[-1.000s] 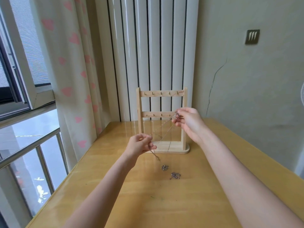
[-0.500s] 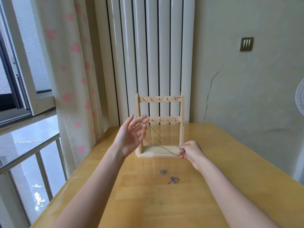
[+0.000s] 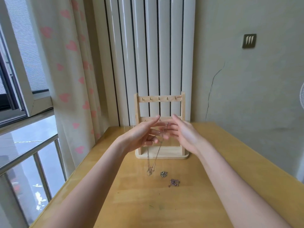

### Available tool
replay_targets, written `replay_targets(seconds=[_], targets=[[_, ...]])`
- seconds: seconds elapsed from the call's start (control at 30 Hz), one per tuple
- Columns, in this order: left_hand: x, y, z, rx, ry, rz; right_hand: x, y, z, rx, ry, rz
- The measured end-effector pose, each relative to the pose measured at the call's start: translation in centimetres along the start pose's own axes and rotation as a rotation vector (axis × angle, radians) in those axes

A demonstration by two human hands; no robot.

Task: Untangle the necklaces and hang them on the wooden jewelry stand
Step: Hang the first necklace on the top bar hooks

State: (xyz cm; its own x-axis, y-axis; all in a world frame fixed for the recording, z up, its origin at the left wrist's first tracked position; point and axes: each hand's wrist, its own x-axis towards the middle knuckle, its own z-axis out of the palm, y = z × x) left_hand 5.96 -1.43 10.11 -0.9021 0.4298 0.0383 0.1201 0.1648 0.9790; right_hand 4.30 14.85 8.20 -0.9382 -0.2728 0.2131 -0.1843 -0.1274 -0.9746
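The wooden jewelry stand (image 3: 160, 99) has two hook bars and stands at the back of the table. Both hands are raised in front of its lower bar, palms facing each other. My left hand (image 3: 141, 135) has its lower fingers curled round a thin necklace (image 3: 155, 157), and its index finger is straight. My right hand (image 3: 182, 134) keeps its fingers straight and touches the chain's upper end. The chain hangs down in a loop, and its pendant end (image 3: 149, 171) rests on the table. Two bunched necklaces, one silver (image 3: 164, 174) and one pinkish (image 3: 174, 182), lie on the table in front.
The wooden table (image 3: 164, 208) meets a white ribbed radiator (image 3: 148, 55) behind the stand. A heart-print curtain (image 3: 65, 71) and a window with a rail are on the left. A wall plate (image 3: 249, 40) and part of a fan (image 3: 301, 96) are on the right.
My right hand rose from the stand's base to the lower bar and met my left hand. The necklace, stretched between the hands before, now hangs down in a loop onto the table.
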Motion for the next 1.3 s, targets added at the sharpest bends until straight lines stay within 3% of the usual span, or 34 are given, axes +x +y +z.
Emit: replay_targets(seconds=[0.13,0.37,0.57,0.83,0.97,1.3], targets=[[-0.2,0.6,-1.4,0.039,0.017,-0.004,0.4,-2.0,1.6,-0.123,-0.199,0.120],[0.1,0.5,-4.8,0.057,0.194,0.065,2.2,-2.3,1.7,-0.472,-0.101,0.079],[1.8,1.4,-5.9,0.089,0.190,0.191,4.5,-3.5,2.3,-0.312,-0.222,0.109],[5.4,2.4,-9.0,0.298,0.480,0.295,10.4,-5.4,3.6,-0.362,0.127,-0.093],[7.3,1.6,-10.5,0.265,0.650,0.319,13.3,-6.1,4.5,-0.565,0.233,-0.204],[9.8,-0.2,-11.6,0.277,0.756,0.317,17.2,-5.8,6.0,-0.996,0.417,-0.253]])
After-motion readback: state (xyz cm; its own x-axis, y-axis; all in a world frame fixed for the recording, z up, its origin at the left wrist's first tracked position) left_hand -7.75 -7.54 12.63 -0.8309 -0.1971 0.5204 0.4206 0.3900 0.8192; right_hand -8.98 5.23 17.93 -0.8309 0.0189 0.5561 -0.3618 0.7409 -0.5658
